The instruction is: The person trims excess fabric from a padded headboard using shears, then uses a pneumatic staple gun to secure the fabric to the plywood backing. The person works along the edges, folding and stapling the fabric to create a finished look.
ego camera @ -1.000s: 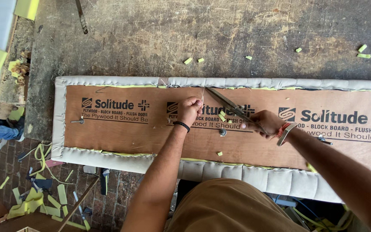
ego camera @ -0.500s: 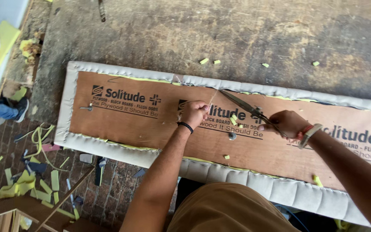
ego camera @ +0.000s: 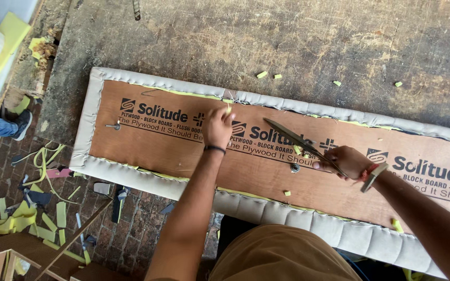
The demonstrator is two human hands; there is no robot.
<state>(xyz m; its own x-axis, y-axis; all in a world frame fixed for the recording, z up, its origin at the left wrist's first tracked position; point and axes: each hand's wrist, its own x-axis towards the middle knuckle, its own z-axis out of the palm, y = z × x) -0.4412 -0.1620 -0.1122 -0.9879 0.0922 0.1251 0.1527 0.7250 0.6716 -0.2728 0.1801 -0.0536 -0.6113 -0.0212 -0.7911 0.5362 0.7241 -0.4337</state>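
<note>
pinching a yellow foam strip [ego camera: 228,107] mid-frame, the left hand [ego camera: 218,126] had lifted it higher; the right hand [ego camera: 346,162] stayed clamped on the scissors [ego camera: 300,144], blades together.

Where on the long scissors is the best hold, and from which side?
By the handle loops at their right end, coming from the right: the right hand already covers them there, and the scissors taper leftward into long bare blades over the plywood panel.

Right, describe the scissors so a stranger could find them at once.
Find the long brown plywood board edged with grey padded fabric on the worn workbench. Over its middle, the right hand holds long dark metal scissors, blades pointing up-left towards the left hand. Nothing else there is long and bladed.
</note>
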